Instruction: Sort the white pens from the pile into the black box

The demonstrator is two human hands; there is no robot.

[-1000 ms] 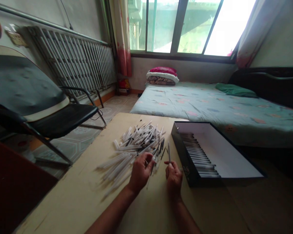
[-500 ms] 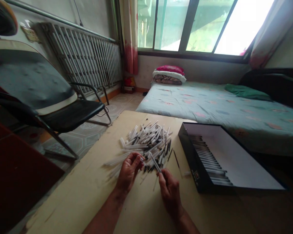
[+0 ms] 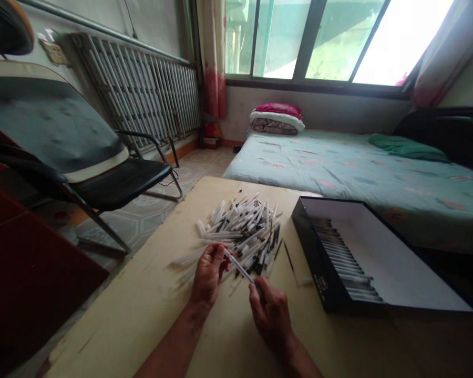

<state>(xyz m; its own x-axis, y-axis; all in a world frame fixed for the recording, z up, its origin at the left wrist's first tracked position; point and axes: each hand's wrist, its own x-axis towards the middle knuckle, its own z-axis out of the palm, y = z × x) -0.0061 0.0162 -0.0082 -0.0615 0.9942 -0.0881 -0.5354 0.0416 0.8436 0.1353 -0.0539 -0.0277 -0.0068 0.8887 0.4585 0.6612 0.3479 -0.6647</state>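
The right hand (image 3: 271,320) pinches a white pen (image 3: 239,268) in its fingers; the pen's far end meets the curled left hand (image 3: 209,274), whose grip is unclear. Beside a loose pile of pens (image 3: 244,236) on a pale tabletop (image 3: 142,310), an open black box (image 3: 319,273) holds neat rows of pens (image 3: 335,252).

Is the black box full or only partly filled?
Partly filled: in the black box, pens lie in rows along one side; white base shows elsewhere.

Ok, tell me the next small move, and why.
Probably carry the pen in your right hand over to the box and lay it along the rows there: it is clear of the heap, and the box sits just right of that hand.
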